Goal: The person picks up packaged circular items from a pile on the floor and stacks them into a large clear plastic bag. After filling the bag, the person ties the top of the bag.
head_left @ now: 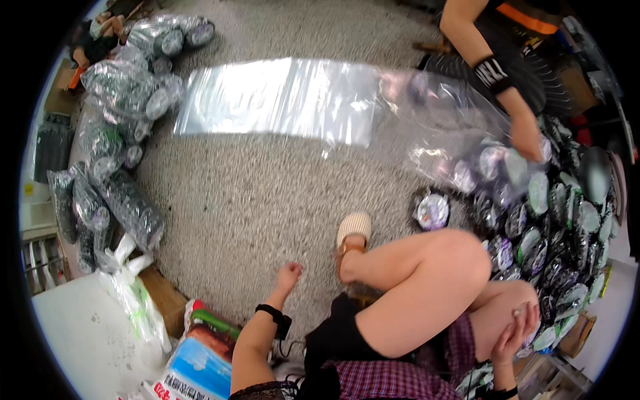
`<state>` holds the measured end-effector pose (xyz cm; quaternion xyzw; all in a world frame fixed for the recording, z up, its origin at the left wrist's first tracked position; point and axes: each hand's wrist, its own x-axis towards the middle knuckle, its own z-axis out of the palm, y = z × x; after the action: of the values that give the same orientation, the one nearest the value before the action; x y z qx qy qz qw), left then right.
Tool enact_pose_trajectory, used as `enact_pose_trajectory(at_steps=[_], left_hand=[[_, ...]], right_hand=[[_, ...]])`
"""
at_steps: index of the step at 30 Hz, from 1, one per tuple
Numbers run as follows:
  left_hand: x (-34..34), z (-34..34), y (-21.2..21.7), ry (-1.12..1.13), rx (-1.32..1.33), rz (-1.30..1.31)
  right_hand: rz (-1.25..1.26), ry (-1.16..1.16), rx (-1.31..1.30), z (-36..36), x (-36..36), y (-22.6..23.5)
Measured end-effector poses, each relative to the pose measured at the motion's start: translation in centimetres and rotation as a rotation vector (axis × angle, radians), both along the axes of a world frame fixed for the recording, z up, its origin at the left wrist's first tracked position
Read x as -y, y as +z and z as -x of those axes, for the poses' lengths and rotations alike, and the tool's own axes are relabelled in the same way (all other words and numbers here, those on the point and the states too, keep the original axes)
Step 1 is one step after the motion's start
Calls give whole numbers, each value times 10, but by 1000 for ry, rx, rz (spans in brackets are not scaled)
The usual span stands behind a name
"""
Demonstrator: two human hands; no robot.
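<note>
My left hand (289, 275) hangs over the speckled floor, left of my sandalled foot, its fingers curled in and slightly blurred. Nothing shows in it. On my bent leg at the lower right lies my right hand (515, 333), fingers laid out over the skin. Beside that leg is a heap of round wrapped packs (533, 240) with white, green and purple faces. One loose round pack (432, 211) sits on the floor beyond my knee. A long clear plastic bag (280, 100) stretches across the floor ahead, its right part over several packs.
At the upper right, another person's hand (527, 137) is at the bag's right end. Filled clear bags of packs (127, 200) are piled along the left. Nearer stand a white surface (87, 333), a white plastic bag (137, 293) and a colourful printed sack (200, 357).
</note>
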<state>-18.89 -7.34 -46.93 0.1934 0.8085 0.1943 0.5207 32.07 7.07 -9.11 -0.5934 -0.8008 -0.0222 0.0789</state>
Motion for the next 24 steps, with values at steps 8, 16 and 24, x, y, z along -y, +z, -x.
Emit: enact_pose_trajectory(at_steps=[8, 16, 24], left_hand=[[-279, -1, 35, -310, -673, -512], [-466, -73, -55, -143, -823, -541], [-473, -8, -71, -290, -629, -541]], right_hand=[[105, 84, -77, 0, -46, -2], [170, -13, 39, -22, -70, -21], [162, -19, -7, -44, -83, -17]])
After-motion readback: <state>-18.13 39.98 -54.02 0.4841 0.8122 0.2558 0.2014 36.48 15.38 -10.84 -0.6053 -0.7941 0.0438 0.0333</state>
